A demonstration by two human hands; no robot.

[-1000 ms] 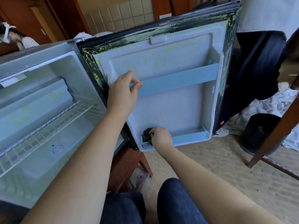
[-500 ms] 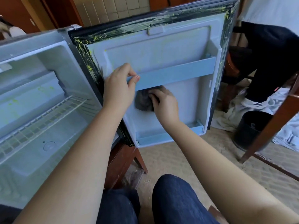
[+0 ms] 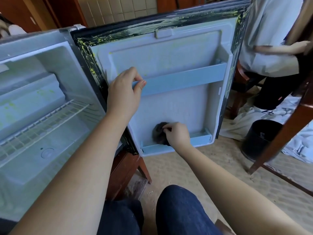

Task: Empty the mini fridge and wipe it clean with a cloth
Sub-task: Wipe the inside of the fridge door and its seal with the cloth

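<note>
Cloth (image 3: pixel 159 133) low centre of frame, bunched against the open fridge door (image 3: pixel 169 61) liner just above the bottom shelf; soft, light, likely best gripped as a wad. Right hand (image 3: pixel 177 134) pinches it, arm reaching forward. Left hand (image 3: pixel 123 94) grips the door rail (image 3: pixel 183 80), steadying the door.

A black bin (image 3: pixel 259 138) stands on beige carpet (image 3: pixel 194 167) beside white sheets (image 3: pixel 243 116) (a wooden leg (image 3: pixel 288 132) in front). Pale tiles (image 3: pixel 122 9) line the wall.

mini fridge (image 3: pixel 50 68): open, empty | cloth (image 3: pixel 158 133): grey, bunched, low on door (image 3: pixel 169 56)
</note>
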